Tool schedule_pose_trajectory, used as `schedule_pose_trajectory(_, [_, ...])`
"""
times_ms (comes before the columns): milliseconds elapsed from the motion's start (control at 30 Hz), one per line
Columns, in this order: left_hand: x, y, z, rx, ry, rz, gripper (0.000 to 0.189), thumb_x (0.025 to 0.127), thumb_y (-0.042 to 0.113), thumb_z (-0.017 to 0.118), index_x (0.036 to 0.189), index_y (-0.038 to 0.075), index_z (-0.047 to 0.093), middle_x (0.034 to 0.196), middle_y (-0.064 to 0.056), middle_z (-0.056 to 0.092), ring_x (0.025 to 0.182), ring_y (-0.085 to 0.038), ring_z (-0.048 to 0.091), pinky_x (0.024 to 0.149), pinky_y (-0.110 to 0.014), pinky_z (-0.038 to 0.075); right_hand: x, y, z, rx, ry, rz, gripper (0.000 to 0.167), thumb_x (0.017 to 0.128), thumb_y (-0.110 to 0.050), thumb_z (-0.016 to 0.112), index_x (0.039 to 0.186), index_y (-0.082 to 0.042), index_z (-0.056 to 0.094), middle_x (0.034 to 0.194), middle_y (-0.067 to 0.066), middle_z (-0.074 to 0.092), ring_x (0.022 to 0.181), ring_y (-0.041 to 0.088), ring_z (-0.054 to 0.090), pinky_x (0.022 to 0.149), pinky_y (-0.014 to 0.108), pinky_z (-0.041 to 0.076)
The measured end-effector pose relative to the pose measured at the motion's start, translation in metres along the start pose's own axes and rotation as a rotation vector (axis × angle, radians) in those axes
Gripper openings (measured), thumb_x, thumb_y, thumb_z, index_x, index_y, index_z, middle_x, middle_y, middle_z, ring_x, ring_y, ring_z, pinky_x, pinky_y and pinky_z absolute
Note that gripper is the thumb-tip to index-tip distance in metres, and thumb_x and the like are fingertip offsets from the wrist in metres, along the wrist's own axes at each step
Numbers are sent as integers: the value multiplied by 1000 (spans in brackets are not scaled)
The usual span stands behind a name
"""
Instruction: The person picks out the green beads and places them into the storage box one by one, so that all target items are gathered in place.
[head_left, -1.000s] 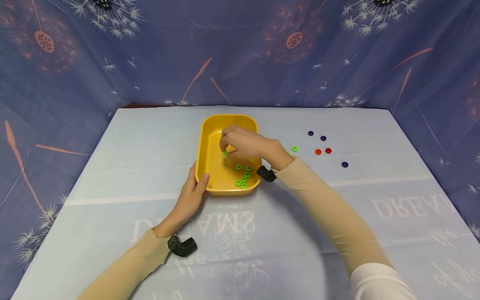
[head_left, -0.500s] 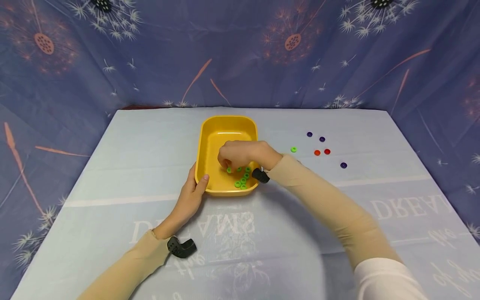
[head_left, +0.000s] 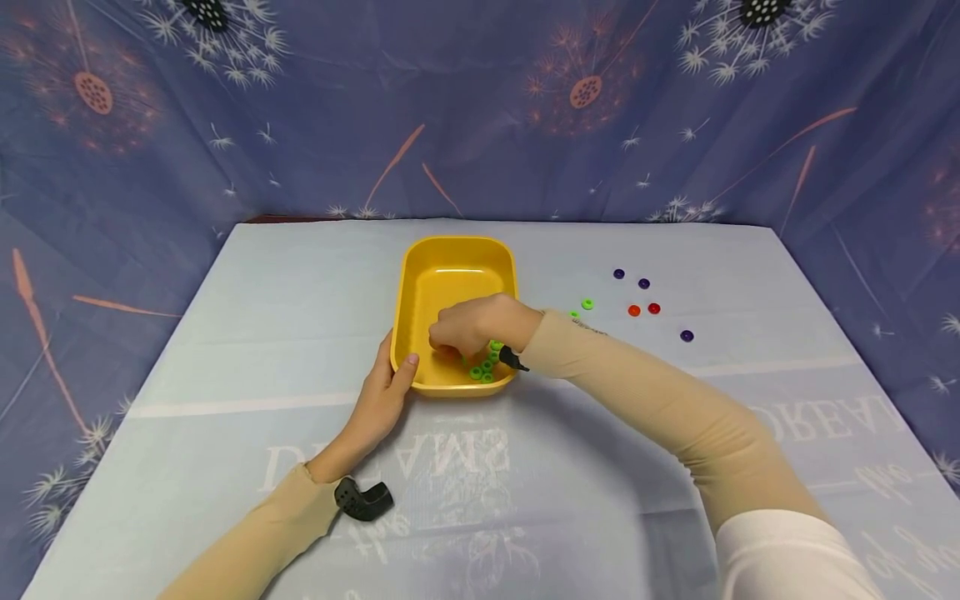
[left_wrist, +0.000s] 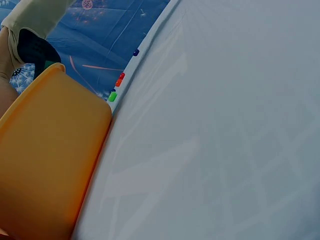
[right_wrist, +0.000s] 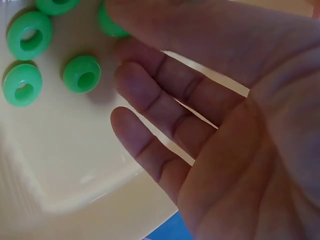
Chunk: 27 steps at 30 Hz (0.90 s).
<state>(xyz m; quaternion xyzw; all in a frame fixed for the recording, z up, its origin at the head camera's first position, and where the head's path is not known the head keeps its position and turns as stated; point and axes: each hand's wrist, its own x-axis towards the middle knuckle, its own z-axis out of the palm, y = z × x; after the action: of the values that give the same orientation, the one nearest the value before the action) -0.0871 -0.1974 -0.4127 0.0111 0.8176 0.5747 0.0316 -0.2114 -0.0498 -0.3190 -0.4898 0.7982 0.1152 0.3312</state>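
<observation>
The right hand (head_left: 470, 323) seems to pinch a green ring (right_wrist: 109, 25) in the yellow tray (head_left: 459, 242) the left hand (head_left: 381, 396) grips, with other green rings (head_left: 487, 367) already inside and two green ones (head_left: 587, 304) left on the table (head_left: 315, 283) to the right.

Pale table (head_left: 300, 292) bearing yellow tray (head_left: 407, 287), green beads (head_left: 587, 304); purple beads (head_left: 686, 336), red bead (head_left: 654, 308), orange bead (head_left: 633, 310)
</observation>
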Motion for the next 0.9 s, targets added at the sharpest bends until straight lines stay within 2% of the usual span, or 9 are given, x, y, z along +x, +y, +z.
schedule_pose_trajectory(267, [0, 1, 0, 0, 4, 2, 63, 107, 28, 42, 159, 11, 11, 159, -17, 28, 143, -34, 33, 117, -53, 25, -4, 1, -2, 18, -3, 8, 18, 90, 0, 66, 106, -9, 66, 92, 1, 55, 86, 16, 49, 74, 23, 43])
schedule_pose_trajectory(433, [0, 2, 3, 10, 8, 11, 62, 108, 27, 41, 159, 9, 11, 159, -19, 27, 143, -35, 31, 117, -54, 24, -12, 8, -6, 103, 52, -11, 16, 90, -2, 67, 105, -8, 67, 93, 1, 60, 83, 15, 53, 74, 23, 46])
schedule_pose_trajectory(533, [2, 2, 8, 2, -8, 20, 61, 108, 28, 39, 159, 9, 11, 160, -19, 25, 145, -35, 28, 117, -54, 22, -29, 21, -10, 202, 180, -63, 9, 90, 2, 65, 96, -5, 67, 84, 1, 61, 76, 14, 53, 71, 22, 45])
schedule_pose_trajectory(600, [1, 3, 8, 4, -16, 19, 62, 108, 28, 38, 159, 10, 9, 161, -19, 23, 146, -35, 26, 118, -54, 21, -45, 31, -14, 259, 318, -103, 7, 92, 0, 64, 89, -5, 65, 79, 1, 59, 72, 14, 52, 69, 23, 44])
schedule_pose_trajectory(700, [0, 5, 5, 8, -16, 25, 62, 108, 27, 38, 159, 9, 8, 161, -19, 21, 147, -36, 24, 117, -55, 21, -77, 49, -13, 315, 544, -127, 9, 94, -4, 65, 86, -9, 62, 80, 2, 58, 73, 15, 51, 70, 26, 44])
schedule_pose_trajectory(800, [-2, 2, 2, 14, -2, 32, 62, 108, 27, 38, 159, 9, 8, 161, -20, 22, 146, -36, 25, 116, -55, 22, -108, 69, 1, 377, 698, -87, 6, 94, -9, 68, 89, -10, 63, 84, 2, 63, 78, 14, 58, 75, 28, 50])
schedule_pose_trajectory(900, [1, -1, 5, 4, -5, 51, 62, 108, 28, 38, 159, 9, 9, 160, -20, 24, 145, -36, 26, 115, -55, 23, -141, 90, 23, 449, 780, 21, 4, 94, -10, 68, 91, -9, 65, 88, 3, 66, 82, 13, 63, 78, 30, 53])
